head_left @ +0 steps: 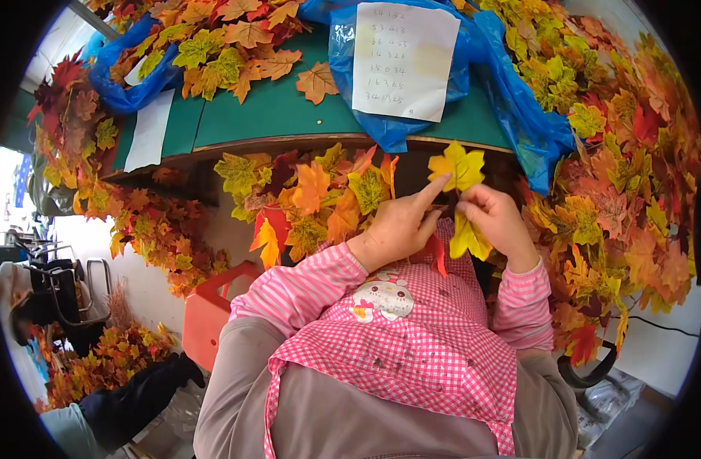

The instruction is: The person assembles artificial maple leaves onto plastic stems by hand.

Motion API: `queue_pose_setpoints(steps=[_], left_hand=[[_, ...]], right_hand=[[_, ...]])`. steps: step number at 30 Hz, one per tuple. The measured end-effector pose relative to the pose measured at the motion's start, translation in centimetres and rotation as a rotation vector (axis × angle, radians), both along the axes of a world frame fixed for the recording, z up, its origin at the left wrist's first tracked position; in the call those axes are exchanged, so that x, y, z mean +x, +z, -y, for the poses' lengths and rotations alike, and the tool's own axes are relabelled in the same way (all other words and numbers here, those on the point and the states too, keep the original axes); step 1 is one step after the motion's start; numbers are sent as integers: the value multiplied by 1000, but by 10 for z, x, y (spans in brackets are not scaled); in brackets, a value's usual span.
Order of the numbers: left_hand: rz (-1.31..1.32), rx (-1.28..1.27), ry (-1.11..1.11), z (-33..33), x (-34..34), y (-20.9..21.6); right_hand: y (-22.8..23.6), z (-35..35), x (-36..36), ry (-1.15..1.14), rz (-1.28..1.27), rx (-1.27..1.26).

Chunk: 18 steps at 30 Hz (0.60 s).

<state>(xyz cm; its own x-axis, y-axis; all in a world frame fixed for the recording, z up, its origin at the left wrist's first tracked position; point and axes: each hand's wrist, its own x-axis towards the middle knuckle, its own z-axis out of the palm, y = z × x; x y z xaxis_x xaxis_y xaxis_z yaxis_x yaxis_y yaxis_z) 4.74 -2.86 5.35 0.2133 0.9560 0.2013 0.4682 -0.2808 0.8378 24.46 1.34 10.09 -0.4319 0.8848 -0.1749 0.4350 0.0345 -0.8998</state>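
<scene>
A yellow artificial maple leaf stands up between my hands, just below the table edge. My right hand is closed in a pinch at its base, and another yellow leaf hangs beneath those fingers. My left hand has its index finger stretched to the upper leaf's left side, its thumb lower down. The other left fingers curl over a garland of artificial autumn leaves, orange, red and yellow-green, spreading out to the left. A red leaf dangles below that hand; the stem itself is hidden.
Ahead lies a green table with heaped leaves, blue plastic and a handwritten paper sheet. Leaf garlands hang thickly at right and left. An orange-red plastic stool stands by my left elbow.
</scene>
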Motion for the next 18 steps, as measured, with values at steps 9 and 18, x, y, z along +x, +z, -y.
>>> queue_pose_setpoints(steps=[9,18], left_hand=[[292,-326,-111,0,2,-6],[267,-257,75,-9,-5,-31]], right_hand=[[-3,4,-12,169,-46,547],[-25,-25,13,-275,-568,12]])
